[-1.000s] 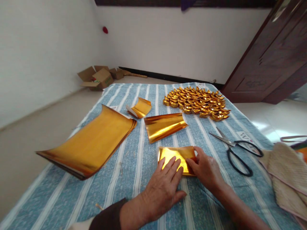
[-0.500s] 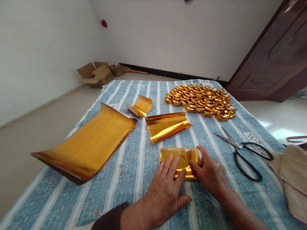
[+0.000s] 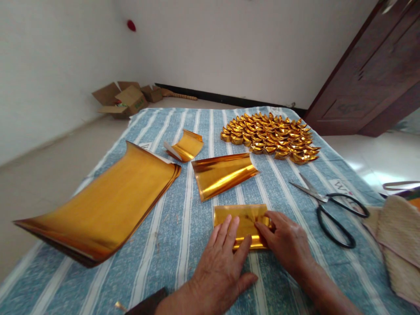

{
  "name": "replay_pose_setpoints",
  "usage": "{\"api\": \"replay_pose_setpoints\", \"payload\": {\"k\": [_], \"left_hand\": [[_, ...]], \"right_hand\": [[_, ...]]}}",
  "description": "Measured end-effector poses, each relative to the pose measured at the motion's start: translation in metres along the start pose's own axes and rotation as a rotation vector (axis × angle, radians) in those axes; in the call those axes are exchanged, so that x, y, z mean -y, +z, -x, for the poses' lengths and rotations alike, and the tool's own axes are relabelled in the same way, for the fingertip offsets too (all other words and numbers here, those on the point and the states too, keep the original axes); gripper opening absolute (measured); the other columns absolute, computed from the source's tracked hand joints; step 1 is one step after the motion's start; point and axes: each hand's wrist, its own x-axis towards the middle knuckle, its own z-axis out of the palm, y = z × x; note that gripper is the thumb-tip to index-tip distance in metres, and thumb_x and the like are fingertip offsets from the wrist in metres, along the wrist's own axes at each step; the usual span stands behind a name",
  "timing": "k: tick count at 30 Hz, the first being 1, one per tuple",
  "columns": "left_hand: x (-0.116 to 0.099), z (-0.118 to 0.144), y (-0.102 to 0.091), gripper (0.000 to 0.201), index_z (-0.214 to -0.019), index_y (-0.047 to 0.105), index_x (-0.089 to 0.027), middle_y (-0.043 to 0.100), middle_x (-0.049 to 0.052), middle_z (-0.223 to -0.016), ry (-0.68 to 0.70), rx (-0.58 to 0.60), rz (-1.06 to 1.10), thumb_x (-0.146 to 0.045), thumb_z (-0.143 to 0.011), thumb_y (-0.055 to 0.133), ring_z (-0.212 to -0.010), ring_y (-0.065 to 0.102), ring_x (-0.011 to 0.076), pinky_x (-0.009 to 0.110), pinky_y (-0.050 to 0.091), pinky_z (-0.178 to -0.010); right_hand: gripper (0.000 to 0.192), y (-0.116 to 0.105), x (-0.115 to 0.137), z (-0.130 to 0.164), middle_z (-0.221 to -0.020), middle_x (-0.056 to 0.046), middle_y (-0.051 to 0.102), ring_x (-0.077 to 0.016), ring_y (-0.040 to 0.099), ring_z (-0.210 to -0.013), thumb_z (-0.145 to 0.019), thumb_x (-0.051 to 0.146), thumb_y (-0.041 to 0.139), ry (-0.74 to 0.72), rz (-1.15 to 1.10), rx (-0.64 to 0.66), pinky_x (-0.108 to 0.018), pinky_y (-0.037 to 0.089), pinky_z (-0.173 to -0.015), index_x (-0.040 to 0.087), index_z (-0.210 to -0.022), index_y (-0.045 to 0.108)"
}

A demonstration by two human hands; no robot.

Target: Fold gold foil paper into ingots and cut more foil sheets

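A small folded sheet of gold foil paper [image 3: 241, 215] lies on the blue striped cloth [image 3: 183, 245] in front of me. My left hand [image 3: 223, 262] presses flat on its left and near part, fingers spread. My right hand [image 3: 287, 245] pinches the sheet's right edge with the fingertips. Just beyond lies a curled gold sheet [image 3: 223, 174], and a smaller curled piece [image 3: 185, 146] sits farther back.
A thick stack of large gold sheets [image 3: 101, 205] curls at the left. A heap of folded gold ingots [image 3: 271, 138] lies at the back. Black-handled scissors [image 3: 331, 208] rest at the right, beside woven beige mats [image 3: 398, 238]. Cardboard boxes [image 3: 120, 98] sit on the floor; a brown door [image 3: 370, 74] stands at the right.
The sheet under my hands has been folded narrower, its near edge drawn up. My right fingertips moved inward along its right edge. The view shifted slightly.
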Motion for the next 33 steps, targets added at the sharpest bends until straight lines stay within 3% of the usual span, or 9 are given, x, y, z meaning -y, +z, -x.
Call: {"api": "replay_pose_setpoints", "payload": {"k": [11, 21, 33], "left_hand": [[-0.0008, -0.0005, -0.0038, 0.069, -0.133, 0.045, -0.018, 0.037, 0.023, -0.147, 0.007, 0.007, -0.076, -0.042, -0.076, 0.074, -0.136, 0.034, 0.0423, 0.059, 0.041, -0.102], [0.0001, 0.0017, 0.0026, 0.07, -0.134, 0.044, -0.017, 0.039, 0.025, -0.145, 0.039, -0.064, -0.131, -0.04, -0.075, 0.074, -0.133, 0.037, 0.0431, 0.059, 0.044, -0.099], [-0.0012, 0.001, 0.0039, 0.066, -0.134, 0.045, -0.017, 0.036, 0.023, -0.148, 0.015, -0.052, -0.086, -0.039, -0.078, 0.072, -0.137, 0.032, 0.0425, 0.059, 0.04, -0.103]], "right_hand": [[0.025, 0.0002, 0.0001, 0.0009, -0.072, -0.001, 0.065, -0.0166, 0.063, -0.062, -0.089, 0.04, 0.053, -0.056, -0.006, -0.019, -0.026, 0.036, -0.054, 0.022, -0.081, 0.066], [0.034, 0.0008, 0.001, 0.0022, -0.071, -0.001, 0.064, -0.0154, 0.06, -0.056, -0.094, 0.043, 0.045, -0.098, 0.023, -0.068, -0.026, 0.033, -0.051, 0.022, -0.08, 0.067], [0.037, 0.0003, 0.0007, 0.0027, -0.071, 0.0, 0.064, -0.0153, 0.06, -0.054, -0.095, 0.046, 0.043, -0.092, 0.037, -0.047, -0.027, 0.032, -0.05, 0.022, -0.079, 0.066]]}}
